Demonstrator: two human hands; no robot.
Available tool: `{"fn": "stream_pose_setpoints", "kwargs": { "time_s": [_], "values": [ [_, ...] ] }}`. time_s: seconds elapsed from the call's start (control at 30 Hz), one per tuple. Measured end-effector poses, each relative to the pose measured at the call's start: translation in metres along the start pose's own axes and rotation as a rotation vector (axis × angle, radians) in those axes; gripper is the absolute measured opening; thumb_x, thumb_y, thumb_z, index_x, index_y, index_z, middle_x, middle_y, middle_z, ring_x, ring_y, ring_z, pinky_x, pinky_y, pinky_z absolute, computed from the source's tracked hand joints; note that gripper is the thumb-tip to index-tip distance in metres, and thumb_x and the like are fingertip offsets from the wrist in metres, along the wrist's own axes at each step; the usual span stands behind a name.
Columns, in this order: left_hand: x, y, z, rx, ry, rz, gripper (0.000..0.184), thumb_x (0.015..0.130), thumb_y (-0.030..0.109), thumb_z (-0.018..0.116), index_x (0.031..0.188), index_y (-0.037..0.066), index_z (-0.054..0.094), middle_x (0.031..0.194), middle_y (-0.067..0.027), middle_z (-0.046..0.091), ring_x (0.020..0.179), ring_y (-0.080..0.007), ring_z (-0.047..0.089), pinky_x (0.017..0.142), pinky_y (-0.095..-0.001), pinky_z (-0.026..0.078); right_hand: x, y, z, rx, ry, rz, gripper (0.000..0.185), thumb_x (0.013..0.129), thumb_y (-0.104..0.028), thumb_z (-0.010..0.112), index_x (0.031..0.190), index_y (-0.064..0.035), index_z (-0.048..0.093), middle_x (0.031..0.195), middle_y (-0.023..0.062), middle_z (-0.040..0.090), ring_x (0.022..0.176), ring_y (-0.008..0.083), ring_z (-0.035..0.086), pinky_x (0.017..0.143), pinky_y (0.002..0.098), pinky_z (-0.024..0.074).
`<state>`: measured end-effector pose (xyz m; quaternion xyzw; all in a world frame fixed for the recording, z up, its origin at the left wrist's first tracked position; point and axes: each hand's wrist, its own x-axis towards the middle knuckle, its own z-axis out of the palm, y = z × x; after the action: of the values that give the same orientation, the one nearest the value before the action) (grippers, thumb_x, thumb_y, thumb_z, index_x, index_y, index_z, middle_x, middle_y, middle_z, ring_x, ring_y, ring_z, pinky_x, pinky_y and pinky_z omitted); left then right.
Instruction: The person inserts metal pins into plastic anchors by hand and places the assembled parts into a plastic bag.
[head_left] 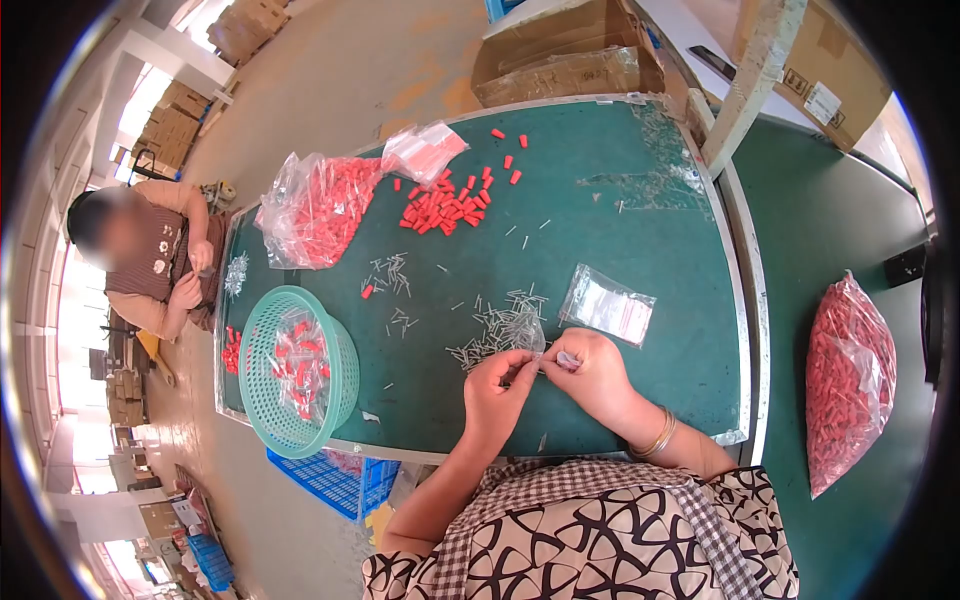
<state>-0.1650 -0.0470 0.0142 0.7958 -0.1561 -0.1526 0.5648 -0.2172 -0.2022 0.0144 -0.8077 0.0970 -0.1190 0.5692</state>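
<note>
Close together at the table's near edge, my left hand (497, 397) and my right hand (594, 376) are both closed, fingertips pinching a small clear plastic bag (531, 333). A pale, crumpled bit shows between my right fingers; whether it belongs to the bag I cannot tell. Just beyond my hands lies a pile of thin metal pins (492, 325), partly behind the bag. A stack of flat clear zip bags (608, 304) rests right of the pile. Farther off are loose red plastic plugs (440, 211) and a large clear bag of red plugs (322, 210).
A green perforated basket (347, 375) holding filled bags stands at the left of the green table (560, 185). A co-worker (150, 255) sits beyond it. Another bag of red plugs (851, 385) lies at right, past a white post (752, 90). A blue crate (325, 485) sits below the table edge.
</note>
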Motion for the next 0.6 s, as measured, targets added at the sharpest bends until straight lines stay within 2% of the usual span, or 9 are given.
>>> {"fn": "stream_pose_setpoints", "kwargs": {
  "time_s": [0.2, 0.4, 0.5, 0.6],
  "values": [
    [0.002, 0.0, -0.001, 0.098, 0.042, 0.093, 0.004, 0.083, -0.003, 0.065, 0.087, -0.001, 0.065, 0.073, -0.0018, 0.063, 0.064, -0.005, 0.056, 0.059, -0.0202, 0.046, -0.001, 0.005, 0.002, -0.103, -0.035, -0.127, 0.01, 0.074, -0.008, 0.072, 0.073, -0.0037, 0.064, 0.071, 0.0111, 0.058, 0.066, 0.0302, 0.059, 0.058, 0.0389, 0.0465],
    [0.005, -0.001, 0.002, 0.189, 0.105, 0.192, 0.006, 0.076, -0.004, 0.065, 0.079, 0.0, 0.062, 0.069, -0.0029, 0.06, 0.06, -0.0075, 0.054, 0.057, -0.0224, 0.045, -0.001, 0.003, 0.004, 0.086, -0.071, 0.025, 0.008, 0.075, -0.007, 0.071, 0.075, -0.0027, 0.063, 0.072, 0.0111, 0.058, 0.067, 0.0307, 0.059, 0.059, 0.0389, 0.047],
    [0.006, -0.002, 0.004, 0.201, 0.116, 0.221, 0.006, 0.075, -0.003, 0.066, 0.077, 0.0, 0.061, 0.068, -0.0036, 0.059, 0.059, -0.0088, 0.054, 0.056, -0.0233, 0.044, -0.004, 0.001, 0.007, 0.072, -0.027, 0.005, 0.01, 0.075, -0.006, 0.07, 0.073, -0.0028, 0.061, 0.071, 0.0114, 0.057, 0.066, 0.0322, 0.058, 0.058, 0.0397, 0.0466],
    [0.007, 0.004, 0.002, 0.226, 0.09, 0.179, 0.007, 0.075, -0.003, 0.066, 0.075, 0.001, 0.06, 0.067, -0.0024, 0.058, 0.059, -0.008, 0.053, 0.055, -0.0233, 0.043, -0.007, 0.004, 0.013, -0.072, 0.038, -0.176, 0.013, 0.073, -0.004, 0.07, 0.071, -0.0039, 0.057, 0.07, 0.0118, 0.056, 0.064, 0.0336, 0.057, 0.055, 0.0407, 0.0459]
  ]
}}
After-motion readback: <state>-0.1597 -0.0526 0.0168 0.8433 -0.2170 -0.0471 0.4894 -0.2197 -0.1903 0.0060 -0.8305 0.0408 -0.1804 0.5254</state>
